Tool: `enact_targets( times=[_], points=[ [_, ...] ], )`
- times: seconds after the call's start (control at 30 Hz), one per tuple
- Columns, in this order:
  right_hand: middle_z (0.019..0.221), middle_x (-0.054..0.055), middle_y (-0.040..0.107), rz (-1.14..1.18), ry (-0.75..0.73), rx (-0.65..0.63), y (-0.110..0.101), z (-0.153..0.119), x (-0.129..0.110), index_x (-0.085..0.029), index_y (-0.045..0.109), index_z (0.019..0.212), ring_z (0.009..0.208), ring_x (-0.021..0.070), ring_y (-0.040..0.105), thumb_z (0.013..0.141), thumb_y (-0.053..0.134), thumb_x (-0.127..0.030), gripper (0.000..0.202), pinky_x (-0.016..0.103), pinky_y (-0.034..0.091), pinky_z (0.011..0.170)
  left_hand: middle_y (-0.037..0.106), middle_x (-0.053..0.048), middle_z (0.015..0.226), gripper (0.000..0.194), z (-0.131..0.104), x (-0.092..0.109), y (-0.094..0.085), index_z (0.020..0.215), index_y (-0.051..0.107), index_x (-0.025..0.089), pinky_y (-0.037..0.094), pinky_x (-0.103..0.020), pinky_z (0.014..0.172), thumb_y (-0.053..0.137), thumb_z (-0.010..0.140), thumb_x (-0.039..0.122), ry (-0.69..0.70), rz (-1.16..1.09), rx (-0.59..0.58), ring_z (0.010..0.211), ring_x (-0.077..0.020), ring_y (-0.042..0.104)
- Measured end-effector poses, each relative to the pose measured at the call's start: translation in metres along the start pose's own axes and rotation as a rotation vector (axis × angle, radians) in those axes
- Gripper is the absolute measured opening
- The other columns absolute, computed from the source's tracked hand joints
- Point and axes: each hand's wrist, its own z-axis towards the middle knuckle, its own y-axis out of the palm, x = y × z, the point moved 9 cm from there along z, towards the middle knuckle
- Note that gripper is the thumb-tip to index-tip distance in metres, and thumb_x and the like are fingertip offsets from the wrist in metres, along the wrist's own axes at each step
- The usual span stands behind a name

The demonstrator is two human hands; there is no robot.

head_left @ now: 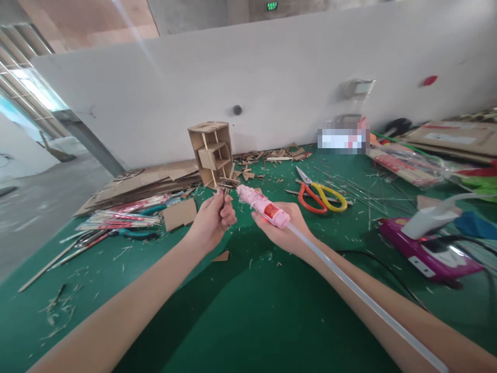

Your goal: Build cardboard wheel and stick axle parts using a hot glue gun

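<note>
1. Two separate grips showed in the head view: your left hand pinched thin brown sticks; your right hand, apart from it, gripped the pink, barrel-shaped glue gun.
2. Those sticks sat by the gun's tip, before the tan, open-fronted cardboard shelf; contact was unclear.
3. Good work probably called for a steady pinch, skin clear of the likely hot tip, and the long translucent glue stick running free.

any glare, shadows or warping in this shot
Head view: a faint pale streak crosses the upper left; head view: soft shadow darkens the green table below the hands; head view: wide-angle distortion stretches the forearms toward the lower corners; head view: a pixelated block hides something beside the wall.
</note>
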Motion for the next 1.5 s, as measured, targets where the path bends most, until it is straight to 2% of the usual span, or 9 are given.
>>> enact_targets(
  times=[0.23, 0.4, 0.53, 0.63, 0.9, 1.0, 1.2, 1.33, 1.5],
  points=[
    [0.048, -0.005, 0.031, 0.015, 0.006, -0.002, 0.000, 0.000, 0.002, -0.021, 0.028, 0.052, 0.044, 0.0070, 0.030, 0.080, 0.055, -0.030, 0.040, 0.024, 0.025, 0.044, 0.024, 0.011, 0.040, 0.034, -0.003, -0.007, 0.005, 0.067, 0.047, 0.015, 0.028, -0.018, 0.042, 0.051, 0.090, 0.039, -0.109, -0.158, -0.079, 0.033, -0.0031, 0.024],
    [0.048, -0.006, 0.030, 0.040, 0.022, -0.011, 0.002, -0.001, 0.006, -0.020, 0.028, 0.052, 0.044, 0.0066, 0.029, 0.080, 0.056, -0.031, 0.041, 0.024, 0.024, 0.043, 0.020, 0.011, 0.039, 0.036, -0.003, -0.011, 0.006, 0.064, 0.045, 0.016, 0.027, -0.019, 0.040, 0.047, 0.093, 0.037, -0.167, -0.187, -0.114, 0.031, -0.0038, 0.021],
    [0.049, -0.006, 0.031, 0.062, 0.057, -0.011, 0.001, 0.000, 0.008, -0.020, 0.029, 0.053, 0.045, 0.0067, 0.030, 0.080, 0.056, -0.032, 0.040, 0.023, 0.025, 0.043, 0.027, 0.010, 0.047, 0.030, 0.000, -0.007, 0.004, 0.072, 0.049, 0.014, 0.026, -0.018, 0.040, 0.045, 0.094, 0.033, -0.115, -0.119, -0.088, 0.034, -0.0025, 0.024],
    [0.050, -0.006, 0.031, 0.056, 0.071, -0.021, 0.001, 0.000, 0.007, -0.020, 0.029, 0.054, 0.046, 0.0069, 0.030, 0.080, 0.056, -0.033, 0.039, 0.023, 0.024, 0.043, 0.032, 0.008, 0.056, 0.026, 0.002, -0.006, 0.002, 0.071, 0.047, 0.015, 0.023, -0.018, 0.039, 0.044, 0.094, 0.027, -0.103, -0.062, -0.048, 0.036, -0.0016, 0.025],
    [0.050, -0.006, 0.031, 0.061, 0.090, -0.040, 0.002, 0.000, 0.007, -0.020, 0.031, 0.054, 0.047, 0.0069, 0.029, 0.079, 0.055, -0.034, 0.037, 0.024, 0.026, 0.045, 0.026, 0.007, 0.059, 0.019, 0.003, -0.005, 0.003, 0.069, 0.043, 0.015, 0.023, -0.018, 0.038, 0.045, 0.088, 0.019, -0.158, -0.095, -0.056, 0.040, -0.0038, 0.023],
    [0.050, -0.006, 0.032, 0.060, 0.074, -0.048, 0.003, 0.000, 0.006, -0.020, 0.031, 0.054, 0.047, 0.0070, 0.030, 0.079, 0.055, -0.034, 0.037, 0.023, 0.026, 0.045, 0.026, 0.007, 0.058, 0.021, 0.004, -0.005, 0.002, 0.068, 0.039, 0.017, 0.022, -0.018, 0.038, 0.047, 0.088, 0.017, -0.142, -0.129, -0.056, 0.041, -0.0038, 0.023],
    [0.051, -0.005, 0.034, 0.095, 0.126, -0.014, 0.000, -0.001, 0.008, -0.020, 0.033, 0.054, 0.047, 0.0068, 0.030, 0.078, 0.056, -0.035, 0.037, 0.023, 0.027, 0.045, 0.028, 0.007, 0.058, 0.021, 0.004, -0.003, 0.002, 0.071, 0.044, 0.015, 0.025, -0.016, 0.040, 0.050, 0.090, 0.020, -0.052, -0.114, -0.040, 0.043, -0.0030, 0.026],
    [0.050, -0.004, 0.040, 0.093, 0.160, -0.013, 0.000, -0.001, 0.012, -0.019, 0.041, 0.055, 0.048, 0.0079, 0.035, 0.079, 0.056, -0.035, 0.033, 0.023, 0.030, 0.045, 0.034, 0.006, 0.060, 0.019, 0.001, 0.001, 0.004, 0.071, 0.046, 0.014, 0.025, -0.016, 0.040, 0.050, 0.089, 0.015, -0.021, -0.115, 0.021, 0.045, -0.0027, 0.031],
    [0.051, -0.003, 0.046, 0.088, 0.171, -0.013, 0.000, -0.001, 0.014, -0.017, 0.054, 0.063, 0.049, 0.0095, 0.042, 0.080, 0.057, -0.035, 0.025, 0.023, 0.033, 0.046, 0.035, 0.005, 0.061, 0.018, -0.002, 0.002, 0.008, 0.070, 0.047, 0.013, 0.022, -0.015, 0.038, 0.051, 0.088, 0.010, -0.049, -0.158, 0.047, 0.045, -0.0024, 0.032]
  ],
)
